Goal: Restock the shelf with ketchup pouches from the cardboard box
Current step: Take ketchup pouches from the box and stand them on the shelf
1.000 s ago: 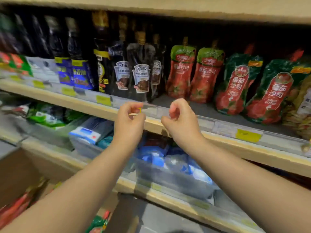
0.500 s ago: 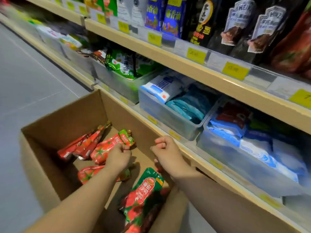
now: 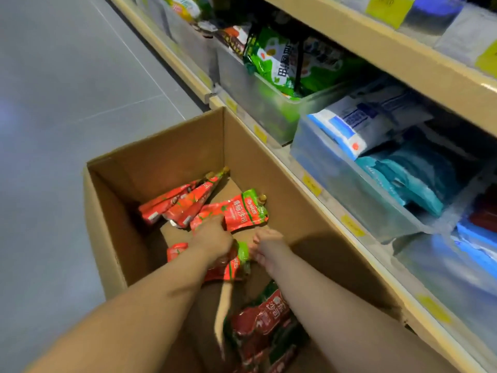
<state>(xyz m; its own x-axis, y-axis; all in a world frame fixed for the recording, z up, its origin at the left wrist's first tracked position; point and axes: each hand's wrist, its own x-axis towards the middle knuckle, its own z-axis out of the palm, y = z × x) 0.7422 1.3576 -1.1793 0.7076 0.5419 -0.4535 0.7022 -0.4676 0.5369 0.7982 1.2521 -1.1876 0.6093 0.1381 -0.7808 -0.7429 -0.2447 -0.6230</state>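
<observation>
Now off the shelf (image 3: 390, 52), the left hand (image 3: 212, 239) and right hand (image 3: 265, 243) are reaching into the cardboard box (image 3: 166, 146) onto ketchup pouches (image 3: 242, 211); whether either grips, cannot tell.

This is a shop, most likely an aisle of a grocery store. A long wooden shelf (image 3: 403, 49) with several levels runs along the right side. On the front edge of each level there are yellow price labels (image 3: 312, 184) (the writing on them is too blurred to read). On the lower level, clear plastic bins (image 3: 336, 168) stand side by side and hold packed goods: green packets (image 3: 271, 60) in one, blue and white packets (image 3: 357, 125) in the next. The floor (image 3: 67, 90) has large grey tiles. An open cardboard box (image 3: 172, 152) stands on it, just beside the front edge of the lowest level, and inside lie several ketchup pouches (image 3: 242, 211) of the same kind.
</observation>
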